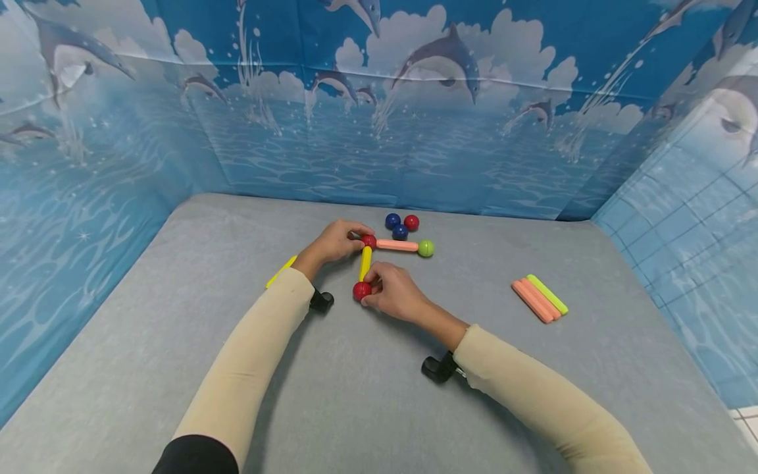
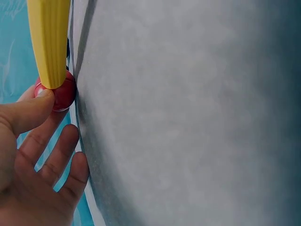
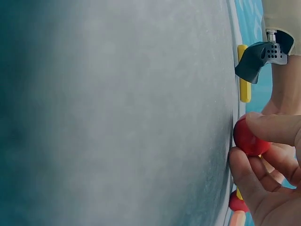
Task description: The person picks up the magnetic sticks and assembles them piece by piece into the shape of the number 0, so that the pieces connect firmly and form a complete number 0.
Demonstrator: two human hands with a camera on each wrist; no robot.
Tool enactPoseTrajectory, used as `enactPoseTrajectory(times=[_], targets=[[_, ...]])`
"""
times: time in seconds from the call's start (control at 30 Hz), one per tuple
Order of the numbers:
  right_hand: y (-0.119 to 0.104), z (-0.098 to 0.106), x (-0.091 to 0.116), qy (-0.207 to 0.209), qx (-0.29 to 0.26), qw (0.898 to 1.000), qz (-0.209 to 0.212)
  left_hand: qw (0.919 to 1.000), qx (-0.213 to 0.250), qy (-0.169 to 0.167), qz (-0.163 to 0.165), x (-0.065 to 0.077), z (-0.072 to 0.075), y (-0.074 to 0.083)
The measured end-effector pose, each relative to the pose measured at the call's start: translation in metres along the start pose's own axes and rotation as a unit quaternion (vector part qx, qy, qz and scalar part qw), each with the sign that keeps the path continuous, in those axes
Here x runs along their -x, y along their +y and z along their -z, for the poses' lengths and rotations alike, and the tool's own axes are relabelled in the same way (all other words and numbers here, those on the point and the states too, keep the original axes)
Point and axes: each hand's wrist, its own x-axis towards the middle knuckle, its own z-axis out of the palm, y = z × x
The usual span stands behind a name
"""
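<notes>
A yellow stick (image 1: 365, 264) joins two red balls, one at each end. My left hand (image 1: 335, 243) pinches the far red ball (image 1: 370, 241); in the left wrist view its thumb presses that ball (image 2: 66, 96) beside the stick's end, with the other fingers spread. Around the near red ball (image 1: 361, 291) the thumb and fingers of my right hand (image 1: 398, 293) are curled, as the right wrist view also shows. From the far ball a salmon stick (image 1: 398, 245) runs right to a green ball (image 1: 426, 248).
Behind the joined pieces lie two blue balls (image 1: 393, 221) and a loose red ball (image 1: 411, 222). Salmon sticks (image 1: 535, 301) and a lime stick (image 1: 547, 294) lie together at the right. Another yellow stick (image 1: 281, 272) is partly behind my left wrist. A dolphin-print curtain (image 1: 367, 151) borders the grey table (image 1: 355, 395).
</notes>
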Motion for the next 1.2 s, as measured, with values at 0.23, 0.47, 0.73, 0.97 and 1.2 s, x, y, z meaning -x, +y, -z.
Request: enactPoseTrajectory(times=[0.23,0.47,0.73,0.97,1.2], targets=[[-0.001,-0.003,-0.006,-0.003,0.003,1.0,0.004,0.9998,-0.015,0.009,0.002,-0.004,0.0,-0.001],[-0.001,-0.003,-0.009,-0.005,0.0,1.0,-0.005,0.9997,-0.02,0.01,-0.002,-0.005,0.002,-0.002],[0.002,-0.001,-0.011,-0.013,-0.01,1.0,-0.01,0.9996,-0.026,0.013,-0.005,-0.007,0.002,-0.002],[0.014,0.009,-0.011,-0.054,-0.035,0.998,0.012,0.9991,-0.04,0.003,-0.012,0.0,0.007,-0.001],[0.034,0.027,-0.016,-0.039,-0.008,0.999,0.032,0.9958,-0.088,-0.011,0.021,0.02,0.035,-0.002]])
